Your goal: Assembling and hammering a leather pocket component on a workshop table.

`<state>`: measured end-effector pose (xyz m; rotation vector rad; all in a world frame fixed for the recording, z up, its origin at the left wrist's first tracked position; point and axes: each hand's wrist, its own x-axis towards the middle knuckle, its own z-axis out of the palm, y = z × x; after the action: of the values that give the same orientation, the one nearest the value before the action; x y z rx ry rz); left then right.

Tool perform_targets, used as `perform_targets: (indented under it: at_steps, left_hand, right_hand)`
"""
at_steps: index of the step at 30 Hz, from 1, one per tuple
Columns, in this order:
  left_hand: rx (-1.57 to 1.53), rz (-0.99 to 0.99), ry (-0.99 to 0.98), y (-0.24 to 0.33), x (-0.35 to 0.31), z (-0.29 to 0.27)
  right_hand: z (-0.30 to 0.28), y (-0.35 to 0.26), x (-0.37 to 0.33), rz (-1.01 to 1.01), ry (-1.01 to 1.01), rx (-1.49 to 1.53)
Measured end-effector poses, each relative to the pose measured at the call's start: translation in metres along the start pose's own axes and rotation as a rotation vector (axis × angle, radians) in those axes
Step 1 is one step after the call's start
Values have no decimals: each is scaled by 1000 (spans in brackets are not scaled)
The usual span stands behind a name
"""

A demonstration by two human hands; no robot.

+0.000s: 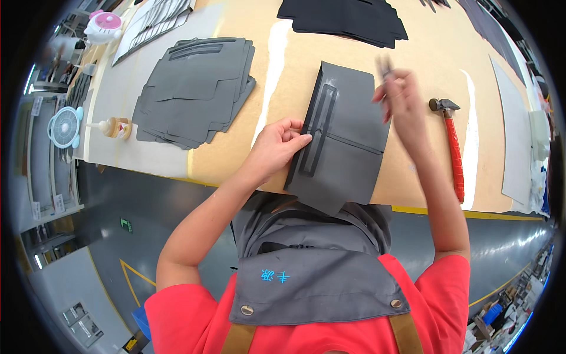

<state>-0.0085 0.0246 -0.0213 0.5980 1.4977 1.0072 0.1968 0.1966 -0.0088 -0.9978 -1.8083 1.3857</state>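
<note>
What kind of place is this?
Probably a workshop or a small factory. On the big work table there's a hammer with a red handle, a pile of grey sheets cut to shape, and a squeeze bottle.

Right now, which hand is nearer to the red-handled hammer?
The right hand, raised just left of the hammer. The left hand is farther left, at the left edge of the dark grey folded panel.

Bright, even indoor light spreads over the worktop [437, 62], glare streaks the floor [496, 258] at right, motion blurs the right fingers [404, 78] and their tool [385, 66], and fisheye distortion bends edges toward black corners.
</note>
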Motion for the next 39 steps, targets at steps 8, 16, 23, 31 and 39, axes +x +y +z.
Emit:
perform_targets:
  at_steps: [8,16,23,31,39]
  left_hand:
    - [-52,79,-57,-7,23,13]
    - [-304,-159,-144,13,13,16]
    - [-680,-244,-306,1,13,-1]
    - [-585,-187,-208,5,1,8]
    - [-415,-161,-118,11,-7,7]
  right_hand:
    - [51,16,-48,56,-194,-31]
    - [44,23,-47,214,-176,117]
    - [40,20,-41,59,-204,28]
    - [42,24,-47,58,-170,152]
    - [17,-2,-68,-347,-80,-470]
